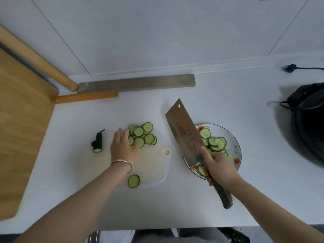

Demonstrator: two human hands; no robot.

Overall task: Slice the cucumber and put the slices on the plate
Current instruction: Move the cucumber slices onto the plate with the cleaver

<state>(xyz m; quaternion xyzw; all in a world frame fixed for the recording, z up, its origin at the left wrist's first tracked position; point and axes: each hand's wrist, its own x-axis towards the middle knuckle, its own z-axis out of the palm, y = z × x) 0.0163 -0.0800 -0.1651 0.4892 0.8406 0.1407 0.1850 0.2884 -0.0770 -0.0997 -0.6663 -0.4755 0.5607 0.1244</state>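
1. Loose cucumber slices (142,135) lie left of the plate (235,137), on the counter (192,199)
2. Left hand (122,146), flat and unclenched, touches them
3. Right hand (220,168) grips the cleaver (184,128) over the plate, blade pointing away

The only marking in view is a short row of dark engraved characters on the flat side of the broad rectangular steel cleaver blade (184,132); it runs along the blade's length, but the characters are too blurred to read. No other text, label, brand, number or sign is legible on any surface.
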